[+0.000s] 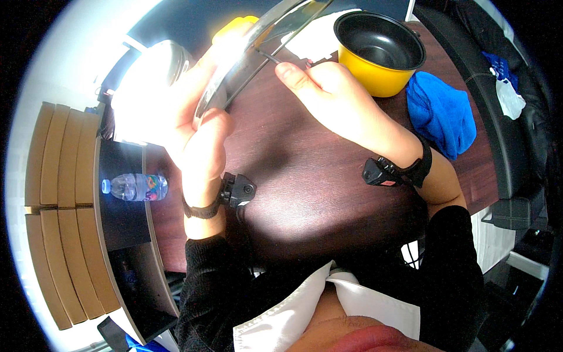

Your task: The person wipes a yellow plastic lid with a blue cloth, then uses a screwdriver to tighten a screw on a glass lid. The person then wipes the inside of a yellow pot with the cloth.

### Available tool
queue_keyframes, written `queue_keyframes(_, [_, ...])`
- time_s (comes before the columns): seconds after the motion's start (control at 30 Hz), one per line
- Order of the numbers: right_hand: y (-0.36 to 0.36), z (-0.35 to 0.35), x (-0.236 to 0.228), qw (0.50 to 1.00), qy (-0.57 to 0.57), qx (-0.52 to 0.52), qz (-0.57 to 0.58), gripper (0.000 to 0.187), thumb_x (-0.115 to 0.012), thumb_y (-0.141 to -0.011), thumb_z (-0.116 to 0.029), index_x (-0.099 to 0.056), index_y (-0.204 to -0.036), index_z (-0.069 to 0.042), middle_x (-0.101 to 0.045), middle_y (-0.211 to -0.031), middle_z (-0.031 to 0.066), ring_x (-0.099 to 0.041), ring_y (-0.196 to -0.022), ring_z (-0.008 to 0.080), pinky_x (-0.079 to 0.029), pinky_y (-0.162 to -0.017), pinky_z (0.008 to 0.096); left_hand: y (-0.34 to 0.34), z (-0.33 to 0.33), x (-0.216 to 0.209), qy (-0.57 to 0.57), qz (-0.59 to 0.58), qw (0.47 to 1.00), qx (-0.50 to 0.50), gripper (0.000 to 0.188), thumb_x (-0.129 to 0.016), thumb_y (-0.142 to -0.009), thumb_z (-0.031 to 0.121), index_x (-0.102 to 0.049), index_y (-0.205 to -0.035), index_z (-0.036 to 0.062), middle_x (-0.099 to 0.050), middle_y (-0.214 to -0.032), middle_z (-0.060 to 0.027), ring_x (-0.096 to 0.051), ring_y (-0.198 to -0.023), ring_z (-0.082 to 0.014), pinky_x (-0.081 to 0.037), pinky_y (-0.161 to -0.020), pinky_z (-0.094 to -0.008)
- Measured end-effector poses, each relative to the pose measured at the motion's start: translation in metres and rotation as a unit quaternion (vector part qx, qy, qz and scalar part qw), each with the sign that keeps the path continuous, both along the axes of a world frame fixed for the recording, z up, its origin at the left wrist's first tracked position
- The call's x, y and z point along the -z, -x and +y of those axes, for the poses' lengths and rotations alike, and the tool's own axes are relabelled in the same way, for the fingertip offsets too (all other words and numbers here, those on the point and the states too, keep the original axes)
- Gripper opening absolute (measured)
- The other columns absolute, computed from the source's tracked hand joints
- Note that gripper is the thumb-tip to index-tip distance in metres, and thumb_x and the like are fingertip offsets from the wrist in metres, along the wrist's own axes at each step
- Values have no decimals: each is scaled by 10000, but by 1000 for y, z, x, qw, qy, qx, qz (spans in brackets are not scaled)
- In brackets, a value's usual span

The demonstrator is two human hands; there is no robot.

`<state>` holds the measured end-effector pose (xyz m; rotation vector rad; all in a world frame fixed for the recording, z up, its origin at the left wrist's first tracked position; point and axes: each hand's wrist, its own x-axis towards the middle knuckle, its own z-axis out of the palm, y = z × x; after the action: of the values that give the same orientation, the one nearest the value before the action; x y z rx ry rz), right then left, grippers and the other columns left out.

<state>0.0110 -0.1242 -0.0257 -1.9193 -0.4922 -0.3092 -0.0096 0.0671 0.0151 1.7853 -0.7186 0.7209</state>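
Note:
A round glass pot lid (218, 82) with a metal rim is held up on edge above the table. My left hand (202, 141) grips its lower left rim, the thumb pressed against the edge; bright light washes out the fingers. My right hand (337, 97) is closed on a thin dark rod (267, 56) that points at the middle of the lid; its far end is hard to make out. Something yellow (236, 26) shows behind the lid. Right of my right hand stands a yellow pot (381, 79) with a black inside, next to a crumpled blue cloth (441, 114).
The dark brown wooden table (305, 182) lies under my hands. A white rounded appliance (146, 88), overexposed, stands at the far left. Nearer lies a clear water bottle (136, 187), with cardboard boxes (64, 158) beyond. A black padded seat (498, 129) borders the table's right side.

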Motion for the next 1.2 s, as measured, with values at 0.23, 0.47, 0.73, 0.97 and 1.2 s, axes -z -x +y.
queue_keyframes(0.23, [-3,1,2,996,-38,-51,62,685,-490,-970,-493,-438,-468,-29,-326,-403,12,-306,-406,95,-250,-380,348,-8,2,5,24,-31,998,55,640,-465,-601,-1,-635,-1218,9,-661,-1158,-165,-621,-1061,-229,-427,-987,-339])
queue_keyframes(0.47, [0,-2,-5,987,-57,-98,118,686,-482,-969,-509,-426,-467,-45,-333,-413,-21,-302,-407,84,-247,-380,332,-7,6,9,-10,-22,1000,17,641,-463,-606,-4,-621,-1228,-9,-646,-1187,-173,-610,-1087,-239,-422,-996,-343])
queue_keyframes(0.73, [4,-4,-13,910,-142,-182,344,663,-438,-973,-544,-384,-471,-114,-334,-417,-43,-318,-372,81,-256,-359,297,-2,6,5,-24,112,993,-28,624,-459,-632,-32,-614,-1236,-11,-651,-1151,-126,-592,-913,-144,-461,-797,-257])
queue_keyframes(0.97, [-10,-3,-7,964,-91,-112,224,609,-443,-970,-545,-383,-514,-146,-336,-442,-60,-322,-345,62,-257,-335,221,-21,-21,-2,99,69,989,88,555,-412,-743,66,-565,-1261,-58,-623,-1197,-179,-616,-1040,-198,-516,-801,-308])
queue_keyframes(1.2, [-28,-30,-13,998,49,16,-41,624,-520,-927,-528,-543,-611,10,-461,-527,144,-503,-479,193,-396,-476,350,-64,6,12,147,198,960,129,571,-373,-835,192,-454,-1308,-116,-487,-1353,-246,-565,-1170,-357,-550,-887,-479])
